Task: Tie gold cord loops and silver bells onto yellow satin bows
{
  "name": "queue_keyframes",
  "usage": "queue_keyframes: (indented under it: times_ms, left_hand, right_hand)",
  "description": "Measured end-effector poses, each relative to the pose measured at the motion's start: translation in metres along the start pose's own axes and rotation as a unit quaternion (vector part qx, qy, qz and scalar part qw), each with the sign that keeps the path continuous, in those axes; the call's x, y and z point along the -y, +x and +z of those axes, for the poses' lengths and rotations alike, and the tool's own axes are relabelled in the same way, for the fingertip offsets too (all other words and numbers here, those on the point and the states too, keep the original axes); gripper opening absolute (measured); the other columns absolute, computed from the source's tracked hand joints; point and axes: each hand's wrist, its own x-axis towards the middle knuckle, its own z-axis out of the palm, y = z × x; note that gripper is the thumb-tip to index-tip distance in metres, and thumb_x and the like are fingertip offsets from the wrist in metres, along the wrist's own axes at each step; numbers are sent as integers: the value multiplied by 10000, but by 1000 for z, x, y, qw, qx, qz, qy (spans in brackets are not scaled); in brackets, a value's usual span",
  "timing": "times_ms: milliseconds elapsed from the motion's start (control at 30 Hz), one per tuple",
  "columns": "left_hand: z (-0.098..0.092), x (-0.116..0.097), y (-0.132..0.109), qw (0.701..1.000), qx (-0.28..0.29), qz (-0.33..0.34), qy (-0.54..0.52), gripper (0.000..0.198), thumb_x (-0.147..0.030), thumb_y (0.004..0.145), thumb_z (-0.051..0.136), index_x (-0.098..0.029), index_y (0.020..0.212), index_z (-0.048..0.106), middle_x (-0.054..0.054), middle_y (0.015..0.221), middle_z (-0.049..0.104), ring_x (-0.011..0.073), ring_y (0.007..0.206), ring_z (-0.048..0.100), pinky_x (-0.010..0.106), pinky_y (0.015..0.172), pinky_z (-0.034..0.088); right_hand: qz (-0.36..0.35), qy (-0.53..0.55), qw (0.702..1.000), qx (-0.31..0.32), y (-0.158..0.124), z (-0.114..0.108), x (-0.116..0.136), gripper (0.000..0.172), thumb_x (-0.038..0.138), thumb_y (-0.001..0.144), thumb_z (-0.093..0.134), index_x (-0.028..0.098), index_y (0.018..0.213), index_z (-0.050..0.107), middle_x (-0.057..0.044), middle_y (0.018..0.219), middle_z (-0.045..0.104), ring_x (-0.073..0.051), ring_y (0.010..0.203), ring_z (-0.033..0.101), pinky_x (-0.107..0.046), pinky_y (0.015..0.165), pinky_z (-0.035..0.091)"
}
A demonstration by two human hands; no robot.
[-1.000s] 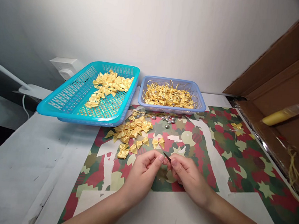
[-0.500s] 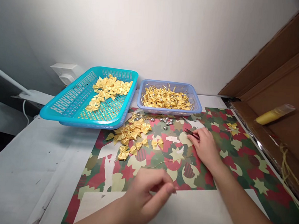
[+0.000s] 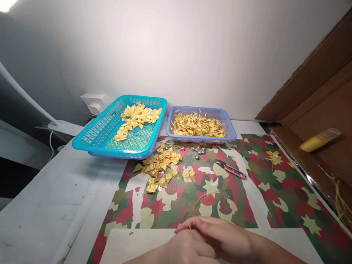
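Both hands meet at the bottom middle, close to me. My left hand is curled shut in front. My right hand lies just behind it, fingers pinched on a thin gold thread that curves up over the patterned paper. Small red snips lie alone on the paper, beyond my right hand. A pile of yellow ribbon bows sits on the paper further back, out of reach of both hands. What the left fingers hold is hidden.
A turquoise basket with bows and a lilac basket with bows and gold wire stand at the back. Small silver bells lie before the lilac one. A cardboard box wall with a yellow tube rises on the right.
My right hand set the red snips down on the paper and drew back to the left hand. Both hands moved nearer to me. The view tilted upward.
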Motion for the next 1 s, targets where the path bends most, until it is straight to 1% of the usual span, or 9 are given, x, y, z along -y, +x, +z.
queue_keyframes:
  times_ms: [100, 233, 367, 500, 600, 667, 733, 833, 1000]
  left_hand:
    - [16, 3, -4, 999, 17, 12, -36, 468, -253, 1003, 220, -241, 696, 572, -2, 498, 493, 134, 437, 414, 272, 483, 335]
    - [31, 11, -9, 998, 45, 29, -38, 326, -234, 990, 316, -243, 810, 587, 10, 595, 589, 130, 519, 511, 262, 501, 356]
    - [43, 16, -14, 998, 56, 7, -42, 182, -264, 959, 444, -258, 873, 604, 15, 663, 640, 129, 551, 544, 256, 524, 369]
    - [47, 14, -11, 997, 60, 8, -51, 137, -258, 942, 497, -250, 888, 622, 11, 663, 634, 126, 575, 550, 239, 554, 396]
    - [23, 13, -1, 997, 51, 57, -3, 135, -212, 936, 502, -222, 949, 636, 29, 716, 662, 159, 671, 568, 275, 655, 421]
    - [-5, 19, 6, 998, 43, -15, 30, 244, -292, 896, 572, -218, 1127, 599, 69, 921, 699, 203, 824, 593, 331, 779, 422]
    - [-35, 33, 10, 981, -47, -156, 109, 283, -326, 911, 528, -195, 1156, 578, 110, 1035, 674, 245, 935, 579, 382, 849, 405]
    - [-64, 61, 11, 909, -75, -313, 266, 212, -255, 910, 508, -190, 1070, 630, 119, 1082, 653, 294, 1010, 542, 422, 843, 393]
    - [-64, 83, 8, 921, -44, -317, 221, 110, -218, 862, 565, -204, 909, 664, 76, 1006, 665, 275, 990, 541, 440, 872, 362]
  right_hand:
    - [-88, 111, 987, -78, 5, -7, 5, 313, 480, 852, 597, 173, 792, 591, -7, 720, 600, -117, 657, 588, -274, 710, 480]
    - [-179, 125, 953, -209, -6, -41, 34, 249, 390, 858, 603, 203, 736, 492, 96, 534, 250, -60, 420, 162, -188, 413, 265]
    - [-256, 64, 912, -313, -19, -62, 52, 198, 398, 863, 579, 201, 853, 588, 82, 592, 173, -91, 473, 104, -210, 395, 212]
    - [-292, 5, 894, -341, -23, -65, 53, 253, 420, 873, 553, 197, 950, 642, 74, 606, 180, -96, 483, 122, -232, 410, 212]
    - [-334, -121, 839, -413, -23, -63, 48, 331, 448, 922, 472, 210, 1075, 643, 54, 607, 255, -111, 485, 212, -260, 446, 262]
    - [-349, -260, 763, -478, -24, -61, 44, 391, 451, 951, 416, 229, 1210, 607, 29, 625, 352, -130, 502, 289, -283, 483, 301]
    - [-340, -376, 709, -490, -24, -59, 40, 442, 425, 974, 366, 245, 1349, 515, 10, 651, 430, -145, 522, 348, -293, 513, 328]
    - [-318, -468, 702, -433, -23, -57, 36, 483, 380, 992, 316, 244, 1448, 397, 12, 633, 449, -157, 536, 380, -288, 519, 337]
    - [-336, -493, 694, -403, -21, -61, 35, 477, 344, 996, 306, 208, 1437, 425, 26, 594, 419, -145, 526, 382, -269, 502, 332]
